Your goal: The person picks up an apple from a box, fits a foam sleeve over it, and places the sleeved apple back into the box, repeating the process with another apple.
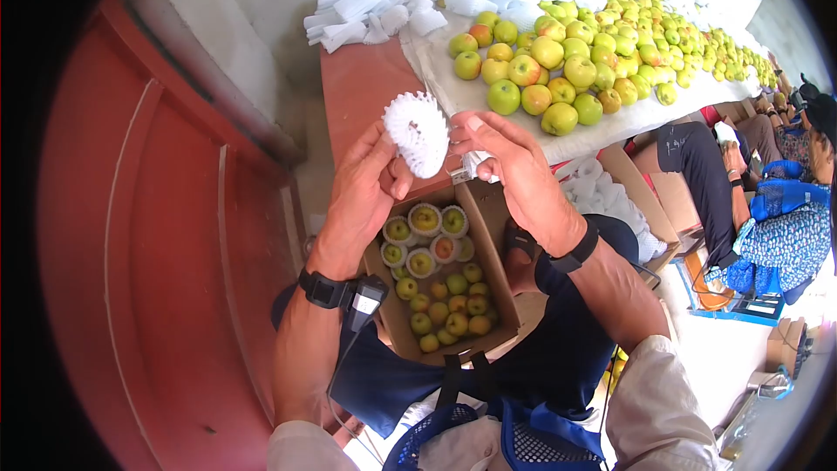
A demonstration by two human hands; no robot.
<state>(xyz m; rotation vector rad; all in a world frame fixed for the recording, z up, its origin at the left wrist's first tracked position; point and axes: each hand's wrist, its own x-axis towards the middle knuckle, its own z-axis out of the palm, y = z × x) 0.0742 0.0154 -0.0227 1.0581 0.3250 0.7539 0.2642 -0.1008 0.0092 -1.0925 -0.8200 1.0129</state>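
Head view: nearest, a cardboard box (501,249) on the person's lap holds green-yellow apples (453,305), several in white foam nets. Above it, left hand (362,196) and right hand (514,170) are raised close together, both closed on a net-wrapped fruit (418,131) held between the fingertips. Beyond, a table (357,92) carries loose apples (567,61) and spare foam nets (384,0); other people sit at far right.

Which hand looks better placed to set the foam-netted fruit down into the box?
Probably the left hand: it cups the foam-netted fruit from the side and below, directly above the cardboard box. The right hand touches it only with fingertips and seems to pinch another white foam piece.
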